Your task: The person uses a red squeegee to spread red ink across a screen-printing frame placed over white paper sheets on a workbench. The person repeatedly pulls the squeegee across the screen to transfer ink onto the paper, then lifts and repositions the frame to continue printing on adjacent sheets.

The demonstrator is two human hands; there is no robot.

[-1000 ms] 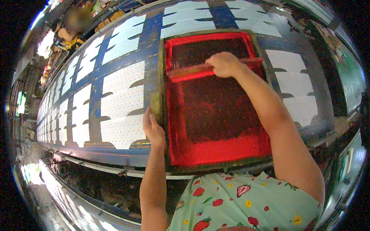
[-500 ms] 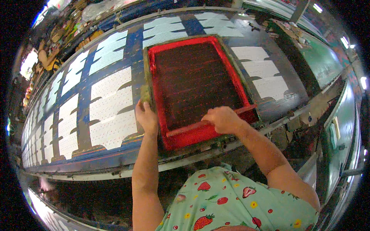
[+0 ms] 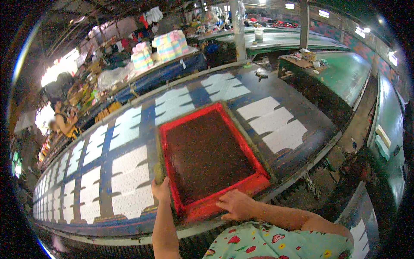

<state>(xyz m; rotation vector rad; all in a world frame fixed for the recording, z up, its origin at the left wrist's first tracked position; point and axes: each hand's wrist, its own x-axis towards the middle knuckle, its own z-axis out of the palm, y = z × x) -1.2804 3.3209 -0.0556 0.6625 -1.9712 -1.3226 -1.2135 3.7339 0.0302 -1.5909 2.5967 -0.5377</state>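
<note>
A printing screen (image 3: 207, 157) with a dark mesh and a red inner border lies on the long table, one end towards me. My left hand (image 3: 161, 190) grips the left rail of its frame near the closer corner. At the near end is my right hand (image 3: 235, 204), palm down, with its fingers partly spread over the red edge. A squeegee bar cannot be clearly made out from the red band there. White cut fabric pieces (image 3: 131, 183) with small dots lie left of the screen. More white pieces (image 3: 274, 125) lie to its right.
The long printing table (image 3: 302, 103) carries rows of pale pieces running far left. Behind stands a blue-covered table with pastel stacks (image 3: 170, 45). A person (image 3: 64, 125) is at the far left. Green tables (image 3: 340, 73) stand at the right, and a post (image 3: 238, 30) rises behind.
The view has tilted up, showing more of the room. My right hand's fingers have loosened from the squeegee bar at the screen's near end. The left hand keeps its hold on the frame.
</note>
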